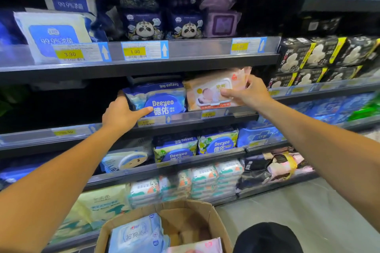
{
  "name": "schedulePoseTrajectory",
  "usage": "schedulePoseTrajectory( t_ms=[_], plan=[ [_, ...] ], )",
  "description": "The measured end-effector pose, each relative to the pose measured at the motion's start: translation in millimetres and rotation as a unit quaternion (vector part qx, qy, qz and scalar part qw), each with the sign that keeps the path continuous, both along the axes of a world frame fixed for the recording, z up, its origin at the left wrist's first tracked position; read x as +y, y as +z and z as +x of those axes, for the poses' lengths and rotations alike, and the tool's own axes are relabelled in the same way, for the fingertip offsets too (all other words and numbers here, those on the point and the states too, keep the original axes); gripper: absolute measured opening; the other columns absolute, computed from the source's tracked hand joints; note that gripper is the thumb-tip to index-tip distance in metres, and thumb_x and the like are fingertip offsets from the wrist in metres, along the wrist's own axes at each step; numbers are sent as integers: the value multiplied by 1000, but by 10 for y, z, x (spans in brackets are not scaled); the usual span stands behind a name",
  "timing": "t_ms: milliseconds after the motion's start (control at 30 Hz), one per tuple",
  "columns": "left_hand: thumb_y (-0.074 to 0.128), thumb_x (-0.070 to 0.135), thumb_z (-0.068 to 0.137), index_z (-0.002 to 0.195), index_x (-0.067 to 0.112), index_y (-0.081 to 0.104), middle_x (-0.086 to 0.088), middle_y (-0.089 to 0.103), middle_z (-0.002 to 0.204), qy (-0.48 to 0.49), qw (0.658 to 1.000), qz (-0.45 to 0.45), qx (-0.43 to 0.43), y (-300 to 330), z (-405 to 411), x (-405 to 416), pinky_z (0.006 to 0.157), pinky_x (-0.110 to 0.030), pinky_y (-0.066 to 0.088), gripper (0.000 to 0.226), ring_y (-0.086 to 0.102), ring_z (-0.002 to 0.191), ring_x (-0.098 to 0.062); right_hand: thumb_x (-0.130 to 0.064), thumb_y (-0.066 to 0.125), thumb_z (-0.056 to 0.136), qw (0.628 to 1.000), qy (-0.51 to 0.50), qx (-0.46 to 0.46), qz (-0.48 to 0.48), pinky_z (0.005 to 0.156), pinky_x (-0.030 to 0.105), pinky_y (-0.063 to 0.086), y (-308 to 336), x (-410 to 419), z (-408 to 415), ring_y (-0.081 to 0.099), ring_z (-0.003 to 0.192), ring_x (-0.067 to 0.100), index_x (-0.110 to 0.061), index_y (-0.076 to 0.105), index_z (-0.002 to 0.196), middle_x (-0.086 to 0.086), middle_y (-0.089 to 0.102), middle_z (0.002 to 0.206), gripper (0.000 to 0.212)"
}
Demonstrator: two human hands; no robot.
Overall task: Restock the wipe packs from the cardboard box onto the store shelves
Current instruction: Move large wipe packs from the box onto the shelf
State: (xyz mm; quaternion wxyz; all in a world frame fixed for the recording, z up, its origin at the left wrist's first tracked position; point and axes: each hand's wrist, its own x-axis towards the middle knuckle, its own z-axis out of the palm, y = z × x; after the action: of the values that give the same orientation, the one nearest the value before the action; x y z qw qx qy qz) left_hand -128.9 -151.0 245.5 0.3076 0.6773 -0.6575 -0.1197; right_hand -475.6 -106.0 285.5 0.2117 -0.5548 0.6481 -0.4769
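Note:
My left hand (pixel 121 114) grips the left end of a blue Deeyeo wipe pack (pixel 162 98) standing on the middle shelf (pixel 236 112), thumb laid across its front. My right hand (pixel 247 92) holds the right end of a peach baby wipe pack (pixel 209 90) beside it on the same shelf, thumb on its front and fingers behind its edge. The two packs stand side by side, touching. Below me the cardboard box (pixel 209 217) is open, with a light blue wipe pack (pixel 137 232) and a pink pack (pixel 197 247) inside.
The shelf left of the Deeyeo pack is dark and bare. The upper shelf (pixel 185 59) carries white, navy panda and purple packs. Lower shelves hold more Deeyeo packs (pixel 218 141) and stacked white packs (pixel 207 181). Black packs (pixel 320 53) fill the right bay. Grey floor lies at right.

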Motion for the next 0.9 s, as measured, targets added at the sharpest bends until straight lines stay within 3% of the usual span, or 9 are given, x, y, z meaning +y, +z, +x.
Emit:
schedulePoseTrajectory(
  t_ms=[67,167,367,467,533,633,700,800,900],
  plan=[
    [76,66,69,75,16,37,-1,49,70,2,1000,-5,-2,1,-1,7,52,-33,35,64,53,69,-24,-38,91,66,997,-22,64,-37,70,15,46,-60,-45,-27,63,87,14,-14,68,98,2,67,99,47],
    [76,66,69,72,16,35,-1,46,67,3,1000,-4,-2,-3,-1,18,49,-32,32,64,49,63,-21,-42,90,67,984,-43,151,-81,63,12,35,-73,-77,-50,51,84,16,-14,64,89,1,53,94,44],
    [76,67,67,72,16,36,-2,46,67,1,1000,-1,2,-3,11,-6,50,-32,33,66,50,65,-26,-35,89,71,982,-52,133,-122,62,12,36,-131,-108,-46,41,75,14,-12,49,76,0,47,86,46],
    [77,67,67,71,15,36,-3,46,65,-5,1000,0,0,-3,19,-2,50,-32,31,67,50,63,-26,-39,87,72,980,-50,151,-122,64,18,33,-208,-77,-64,41,78,14,-12,52,81,0,46,91,45],
    [77,66,68,72,14,36,-4,46,65,-4,1000,-1,-2,-7,19,5,50,-32,32,66,50,61,-26,-47,84,73,975,-71,186,-101,74,24,39,-269,-62,-59,45,92,15,-15,57,94,1,47,105,47],
    [77,64,68,72,13,36,-5,45,64,-8,1000,1,0,-5,13,17,49,-32,32,66,49,60,-25,-63,79,68,970,-129,205,-33,94,37,47,-329,-18,-21,43,122,25,-12,51,126,6,42,133,82],
    [77,64,68,75,12,38,-4,44,66,-5,1000,1,-3,7,6,30,49,-32,32,66,48,61,-25,-76,75,61,975,-152,155,55,100,45,47,-326,-3,-33,43,130,31,-5,41,137,13,44,139,110],
    [77,66,67,85,8,44,-2,47,70,6,1000,0,-18,34,-19,56,50,-32,32,69,52,70,-27,-97,56,49,964,-124,162,171,108,49,39,-299,-11,-29,49,126,34,-4,50,129,14,58,127,123],
    [76,66,68,90,7,45,-2,47,69,8,1000,0,-24,27,-14,43,49,-32,32,71,53,70,-27,-106,39,33,961,-100,191,175,114,47,29,-348,-169,70,53,125,31,-9,56,123,7,66,118,133]
  ],
)
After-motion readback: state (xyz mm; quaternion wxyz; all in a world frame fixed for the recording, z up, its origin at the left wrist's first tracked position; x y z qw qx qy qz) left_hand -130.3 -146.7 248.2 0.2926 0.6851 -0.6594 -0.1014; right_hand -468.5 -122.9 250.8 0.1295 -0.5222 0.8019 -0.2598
